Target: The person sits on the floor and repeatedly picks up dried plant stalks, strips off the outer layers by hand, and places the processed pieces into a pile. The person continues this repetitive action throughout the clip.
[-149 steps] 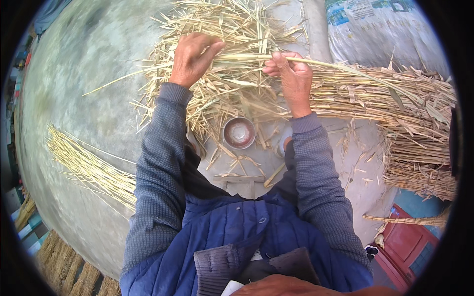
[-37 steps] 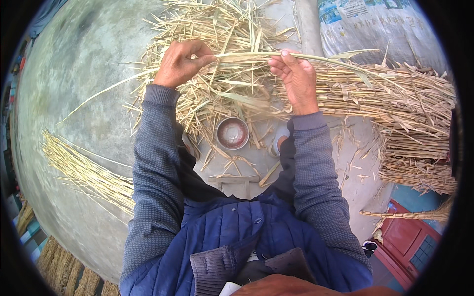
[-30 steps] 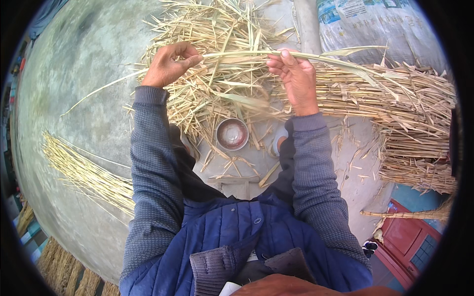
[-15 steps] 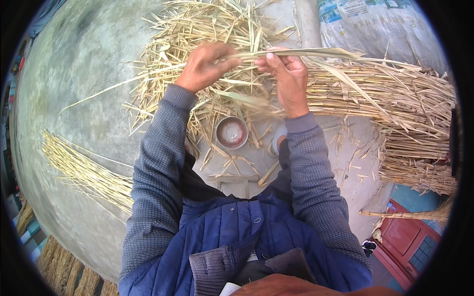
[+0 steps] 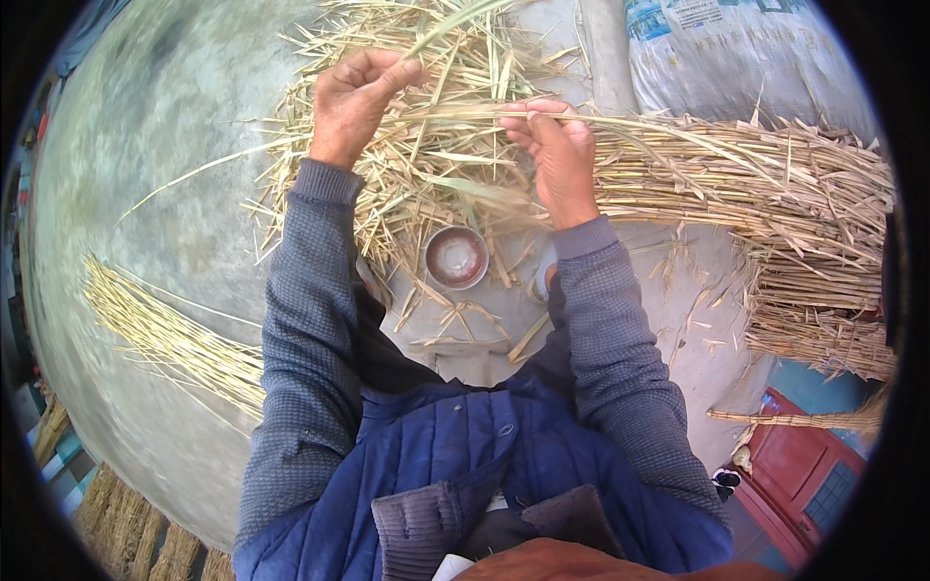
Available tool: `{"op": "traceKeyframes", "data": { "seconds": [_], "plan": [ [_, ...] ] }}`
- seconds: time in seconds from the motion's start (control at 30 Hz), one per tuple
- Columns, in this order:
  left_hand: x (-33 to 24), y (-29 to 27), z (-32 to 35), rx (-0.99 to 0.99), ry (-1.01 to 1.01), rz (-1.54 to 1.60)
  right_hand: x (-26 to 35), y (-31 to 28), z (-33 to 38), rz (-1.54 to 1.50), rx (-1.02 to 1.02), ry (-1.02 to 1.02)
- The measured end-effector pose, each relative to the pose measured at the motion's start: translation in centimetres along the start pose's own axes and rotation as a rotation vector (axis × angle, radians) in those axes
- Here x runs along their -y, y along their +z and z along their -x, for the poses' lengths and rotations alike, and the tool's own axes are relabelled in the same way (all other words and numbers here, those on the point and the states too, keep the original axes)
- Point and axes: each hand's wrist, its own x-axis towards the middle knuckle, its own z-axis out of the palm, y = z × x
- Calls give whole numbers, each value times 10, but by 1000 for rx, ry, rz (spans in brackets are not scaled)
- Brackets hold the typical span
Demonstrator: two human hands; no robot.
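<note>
Head view: left hand (image 5: 354,102) has thumb and forefinger pinched on one end of a long, flat, pale-green leaf (image 5: 455,27) running up toward the top edge. Right hand (image 5: 562,160) has thumb and fingers closed on a thin, straw-coloured plant stalk (image 5: 649,126), which lies crosswise above a loose heap of dry yellow leaves (image 5: 426,208) on the grey concrete floor (image 5: 145,174).

Risks, my read:
- Right pinch looks light; a sideways tug could roll the stalk or slip it out.
- Dropped, it'd get lost in the heap, same colour.
- Dry stem could snap if bent hard over the fingers.
- Its far end overlaps the thick bundle of brown stalks (image 5: 697,184) in view; can't tell if touching. If so, could snag.
- Bare skin: a leaf edge dragged fast could cut.
- Small round metal bowl (image 5: 429,259) sits just below the heap; falling scraps could land inside.
</note>
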Motion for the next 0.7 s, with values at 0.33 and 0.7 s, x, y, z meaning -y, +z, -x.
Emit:
{"op": "traceKeyframes", "data": {
  "seconds": [0.33,0.7],
  "plan": [
    [29,-23,-5,-27,561,-994,-7,-3,-8,-15,145,59],
    [17,-23,0,336,139,-841,-2,-8,-12,-10,-57,123]
  ]
}}
